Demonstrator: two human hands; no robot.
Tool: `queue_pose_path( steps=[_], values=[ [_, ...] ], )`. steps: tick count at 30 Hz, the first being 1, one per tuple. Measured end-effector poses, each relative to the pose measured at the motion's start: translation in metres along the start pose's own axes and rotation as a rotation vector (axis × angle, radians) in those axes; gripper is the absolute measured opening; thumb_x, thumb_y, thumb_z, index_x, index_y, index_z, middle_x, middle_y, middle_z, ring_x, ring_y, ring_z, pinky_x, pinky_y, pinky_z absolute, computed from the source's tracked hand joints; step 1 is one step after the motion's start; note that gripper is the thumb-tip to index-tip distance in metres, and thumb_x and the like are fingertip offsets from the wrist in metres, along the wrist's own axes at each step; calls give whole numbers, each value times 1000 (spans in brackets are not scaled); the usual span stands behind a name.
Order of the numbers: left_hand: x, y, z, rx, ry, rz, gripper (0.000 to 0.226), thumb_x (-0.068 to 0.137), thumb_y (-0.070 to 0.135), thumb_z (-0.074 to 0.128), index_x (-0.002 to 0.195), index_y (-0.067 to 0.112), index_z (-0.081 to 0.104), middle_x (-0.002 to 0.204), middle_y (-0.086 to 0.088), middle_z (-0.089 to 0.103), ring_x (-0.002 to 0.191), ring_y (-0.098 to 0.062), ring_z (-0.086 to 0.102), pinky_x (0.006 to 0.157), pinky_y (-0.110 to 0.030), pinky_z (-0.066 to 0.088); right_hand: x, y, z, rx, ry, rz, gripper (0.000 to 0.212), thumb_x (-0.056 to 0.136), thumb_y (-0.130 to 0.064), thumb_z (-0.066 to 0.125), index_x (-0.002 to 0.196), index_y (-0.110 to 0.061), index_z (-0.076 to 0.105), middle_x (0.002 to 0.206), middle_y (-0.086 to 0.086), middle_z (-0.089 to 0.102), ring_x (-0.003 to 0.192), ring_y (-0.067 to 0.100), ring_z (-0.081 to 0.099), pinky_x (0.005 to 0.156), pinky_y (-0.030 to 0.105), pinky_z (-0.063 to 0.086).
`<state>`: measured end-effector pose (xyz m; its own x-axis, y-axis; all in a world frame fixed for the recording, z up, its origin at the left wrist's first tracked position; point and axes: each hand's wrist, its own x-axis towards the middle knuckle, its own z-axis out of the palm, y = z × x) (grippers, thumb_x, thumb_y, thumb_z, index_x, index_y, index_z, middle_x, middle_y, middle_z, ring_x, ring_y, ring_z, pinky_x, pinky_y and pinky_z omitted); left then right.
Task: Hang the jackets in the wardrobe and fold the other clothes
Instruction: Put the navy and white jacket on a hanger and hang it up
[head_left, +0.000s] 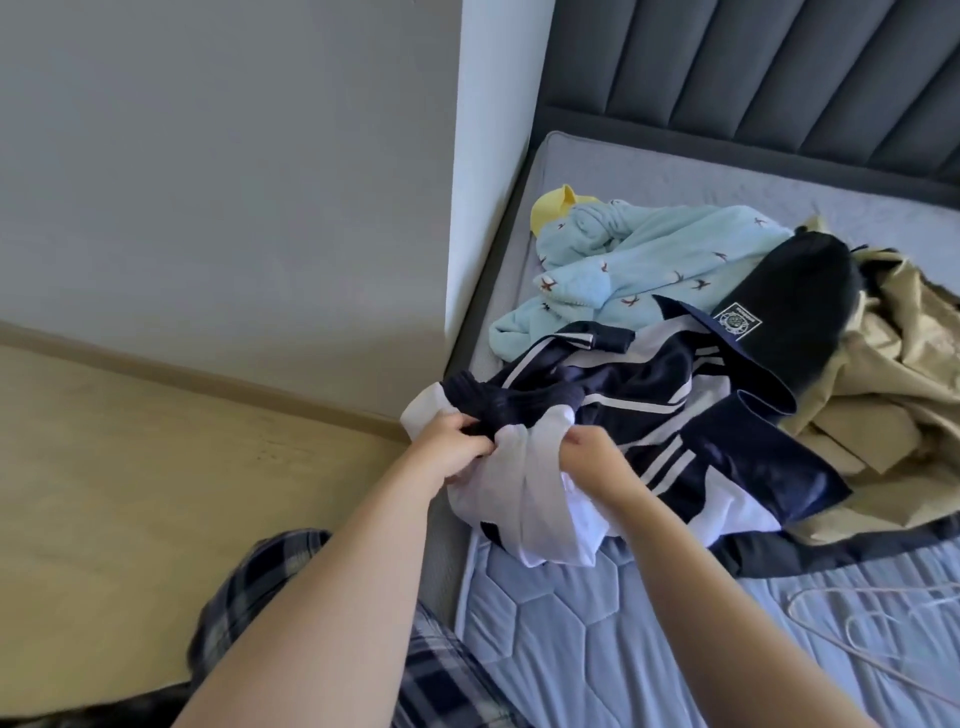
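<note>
Jacket (649, 395) navy-white: 1 | hands gripping: 2, left hand (457, 449), right hand (592, 460)

Navy-and-white track jacket (649, 415): smooth, slightly shiny synthetic cloth w/ ribbed knit cuff. Light-blue fleece garment (649, 254), far: fluffy, matt. Tan jacket (893, 384), right: faint sheen. Quilted blue mattress pad (597, 623), near: matt cloth. Floor (130, 493): matt wood look.
</note>
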<state>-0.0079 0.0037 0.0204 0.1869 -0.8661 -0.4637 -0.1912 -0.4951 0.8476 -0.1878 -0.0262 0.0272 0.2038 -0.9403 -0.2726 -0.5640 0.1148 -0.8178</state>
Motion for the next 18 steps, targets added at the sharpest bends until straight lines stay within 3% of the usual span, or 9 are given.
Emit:
queue_pose_path(
  steps=[1, 3, 4, 6, 8, 11, 14, 16, 18],
  values=[
    [3, -1, 0, 98, 8, 71, 25, 81, 5, 62, 100, 21, 67, 91, -4, 63, 81, -17, 58, 66, -26, 48, 2, -1, -4, -8, 116, -49, 20, 83, -5, 49, 66, -4, 58, 63, 3, 55, 62, 19, 45, 58, 29, 38],
    [5, -2, -2, 307, 2, 173, 35, 80, -5, 50, 79, 24, 69, 90, -2, 62, 87, -19, 57, 71, -25, 46, 7, -1, -14, -47, 384, -157, 22, 88, -8, 51, 103, -10, 67, 108, 7, 63, 94, 21, 57, 82, 32, 45],
    [5, -2, -4, 403, -63, 193, 46, 78, -7, 44, 66, 30, 68, 94, -2, 64, 91, -21, 57, 75, -26, 47, 12, 0, -18, -91, 460, -202, 34, 90, -14, 54, 123, -15, 59, 129, 6, 54, 116, 21, 50, 98, 32, 39],
    [4, -1, -8, 552, -266, 181, 55, 73, -9, 39, 50, 32, 67, 93, 4, 67, 94, -20, 59, 79, -25, 49, 23, 6, -23, -305, 430, -260, 56, 91, -31, 58, 143, -24, 38, 149, 3, 35, 140, 23, 26, 115, 43, 20],
    [6, 0, -13, 563, -328, 121, 45, 75, -9, 45, 57, 23, 70, 89, 4, 71, 88, -17, 60, 74, -22, 49, 34, 15, -17, -555, 264, -214, 62, 92, -43, 52, 147, -31, 26, 146, 1, 40, 140, 23, 26, 115, 52, 6],
    [11, 1, -19, 469, 45, 79, 18, 79, 1, 56, 85, 10, 71, 97, -4, 68, 81, -19, 58, 73, -26, 49, 36, 31, -5, -666, 23, -70, 61, 92, -52, 48, 146, -32, 28, 124, 1, 60, 122, 24, 49, 115, 50, 16],
    [13, -4, -20, 488, 217, 226, 28, 84, 7, 49, 101, 23, 64, 103, 4, 53, 97, -24, 53, 78, -26, 41, 27, 32, -3, -559, -58, -34, 42, 85, -41, 62, 123, -25, 55, 95, -7, 66, 91, 16, 61, 87, 35, 48],
    [17, -7, -17, 488, 206, 292, 42, 87, 17, 52, 129, 23, 54, 131, 1, 46, 121, -24, 45, 96, -34, 40, 18, 27, -1, -485, -102, -62, 15, 81, -25, 66, 93, -15, 67, 78, -2, 66, 75, 16, 63, 69, 33, 51],
    [17, -9, -11, 548, 171, 288, 59, 88, 31, 56, 143, 29, 38, 153, 1, 26, 138, -23, 27, 109, -45, 30, 4, 18, -1, -432, -190, -115, 7, 78, -16, 64, 78, -10, 68, 71, 3, 65, 66, 13, 60, 65, 29, 49]
  ],
)
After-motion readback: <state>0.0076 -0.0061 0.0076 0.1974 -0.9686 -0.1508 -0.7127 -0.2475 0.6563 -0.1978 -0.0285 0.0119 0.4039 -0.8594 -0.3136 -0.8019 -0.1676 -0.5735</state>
